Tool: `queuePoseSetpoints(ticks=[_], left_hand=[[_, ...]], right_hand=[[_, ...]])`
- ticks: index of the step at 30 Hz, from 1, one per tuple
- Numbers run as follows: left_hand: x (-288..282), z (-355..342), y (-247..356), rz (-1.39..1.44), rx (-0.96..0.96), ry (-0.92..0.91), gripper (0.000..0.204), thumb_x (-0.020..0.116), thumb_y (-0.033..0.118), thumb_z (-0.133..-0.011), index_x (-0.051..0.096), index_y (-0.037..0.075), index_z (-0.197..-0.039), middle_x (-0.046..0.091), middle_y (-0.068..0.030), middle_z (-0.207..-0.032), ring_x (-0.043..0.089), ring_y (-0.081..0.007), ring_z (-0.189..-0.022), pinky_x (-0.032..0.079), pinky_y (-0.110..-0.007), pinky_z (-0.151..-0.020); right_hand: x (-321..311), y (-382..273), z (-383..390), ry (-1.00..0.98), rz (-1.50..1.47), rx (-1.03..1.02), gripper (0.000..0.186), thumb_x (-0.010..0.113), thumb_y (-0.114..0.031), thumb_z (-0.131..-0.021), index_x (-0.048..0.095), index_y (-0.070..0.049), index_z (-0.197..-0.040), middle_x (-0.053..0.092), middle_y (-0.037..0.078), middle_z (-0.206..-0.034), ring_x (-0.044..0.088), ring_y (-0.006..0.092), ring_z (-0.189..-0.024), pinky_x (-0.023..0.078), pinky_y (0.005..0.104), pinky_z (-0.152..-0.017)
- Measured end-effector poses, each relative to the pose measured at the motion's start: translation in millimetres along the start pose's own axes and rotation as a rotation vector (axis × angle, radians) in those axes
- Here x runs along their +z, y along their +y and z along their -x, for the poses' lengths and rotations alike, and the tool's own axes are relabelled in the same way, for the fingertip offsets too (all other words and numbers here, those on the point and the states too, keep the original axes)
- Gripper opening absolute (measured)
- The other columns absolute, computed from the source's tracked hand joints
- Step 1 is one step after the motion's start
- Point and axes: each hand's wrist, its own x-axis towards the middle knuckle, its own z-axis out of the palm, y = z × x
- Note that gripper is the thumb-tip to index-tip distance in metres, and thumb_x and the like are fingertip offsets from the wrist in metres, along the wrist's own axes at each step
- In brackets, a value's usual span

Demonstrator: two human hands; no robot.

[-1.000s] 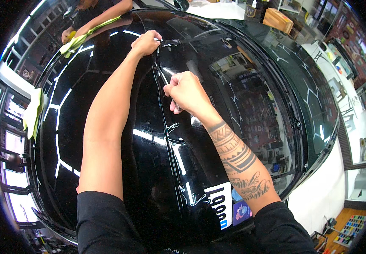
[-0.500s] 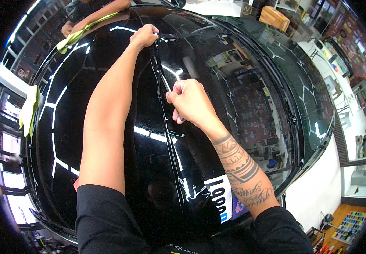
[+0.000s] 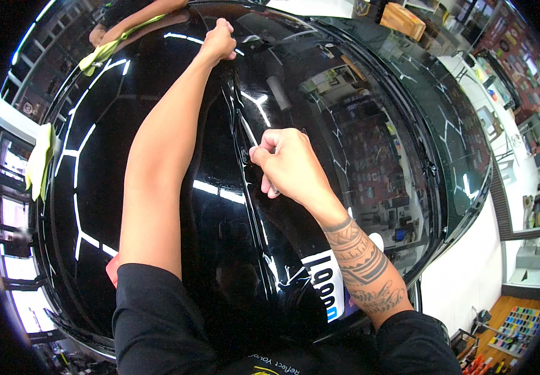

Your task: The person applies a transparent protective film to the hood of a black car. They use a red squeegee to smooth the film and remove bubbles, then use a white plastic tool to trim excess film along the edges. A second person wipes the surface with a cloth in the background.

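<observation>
Right now my left hand [image 3: 220, 41] is stretched out over the far part of the black car hood [image 3: 214, 234], its fingers curled tightly in; I can't tell what, if anything, is pinched inside them. My right hand [image 3: 289, 167] is nearer to me, about midway along the hood, with thumb and fingers gripping a slim tool [image 3: 249, 132]. One end of it slants up and away from my thumb along a creased, shiny black strip [image 3: 259, 220]; the other end peeks out below my curled fingers. I can't tell whether the tip touches. That strip runs lengthwise down the middle of the hood, between my two forearms, wrinkled toward its near end. Close to my right forearm is a white label [image 3: 321, 286] with dark print. Past the hood on my right is the dark windshield [image 3: 454, 140]. Over on the left hangs a pale green cloth [image 3: 40, 162], with a second green cloth [image 3: 115, 47] farther off along the hood's edge.
</observation>
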Motion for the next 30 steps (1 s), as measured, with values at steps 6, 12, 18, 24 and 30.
queuePoseSetpoints(ticks=[6, 12, 18, 24, 30], left_hand=[[3, 6, 4, 0.109, -0.037, 0.042, 0.031, 0.045, -0.007, -0.087, 0.041, 0.003, -0.116, 0.061, -0.0197, -0.092, 0.067, -0.0238, -0.062, 0.057, -0.032, -0.05], [-1, 3, 5, 0.251, -0.102, 0.025, 0.039, 0.044, -0.009, -0.087, 0.035, 0.005, -0.122, 0.053, -0.0218, -0.104, 0.066, -0.0244, -0.064, 0.058, -0.032, -0.053], [3, -2, 1, 0.414, -0.083, 0.039, 0.041, 0.044, -0.012, -0.086, 0.035, 0.0, -0.124, 0.047, -0.026, -0.123, 0.07, -0.0353, -0.074, 0.063, -0.038, -0.062], [3, -4, -4, 0.524, -0.082, 0.027, 0.047, 0.04, -0.014, -0.086, 0.029, -0.001, -0.13, 0.041, -0.0291, -0.123, 0.067, -0.0435, -0.084, 0.063, -0.044, -0.068], [3, -6, -2, 0.631, -0.081, 0.015, 0.051, 0.038, -0.015, -0.086, 0.025, -0.002, -0.133, 0.04, -0.0302, -0.121, 0.063, -0.0509, -0.09, 0.063, -0.048, -0.069]], right_hand=[[-1, -4, 15, 0.017, -0.016, 0.013, 0.027, 0.055, -0.004, -0.087, 0.054, 0.005, -0.062, 0.058, 0.011, -0.049, 0.06, 0.0162, -0.04, 0.046, 0.0283, -0.035], [-2, -3, 28, -0.001, -0.014, 0.027, 0.027, 0.055, -0.005, -0.088, 0.054, 0.005, -0.063, 0.058, 0.011, -0.05, 0.06, 0.0157, -0.04, 0.047, 0.0279, -0.036], [0, -4, 42, 0.0, -0.045, 0.072, 0.027, 0.055, -0.005, -0.088, 0.053, 0.005, -0.063, 0.057, 0.011, -0.05, 0.06, 0.0155, -0.04, 0.047, 0.0279, -0.036], [5, 0, 58, -0.018, -0.077, 0.038, 0.026, 0.054, -0.005, -0.089, 0.053, 0.005, -0.066, 0.056, 0.01, -0.05, 0.06, 0.0159, -0.042, 0.046, 0.0278, -0.036], [6, 1, 76, -0.035, -0.085, 0.103, 0.027, 0.057, -0.007, -0.092, 0.05, 0.003, -0.068, 0.054, 0.006, -0.062, 0.06, 0.0117, -0.044, 0.044, 0.0227, -0.036]])
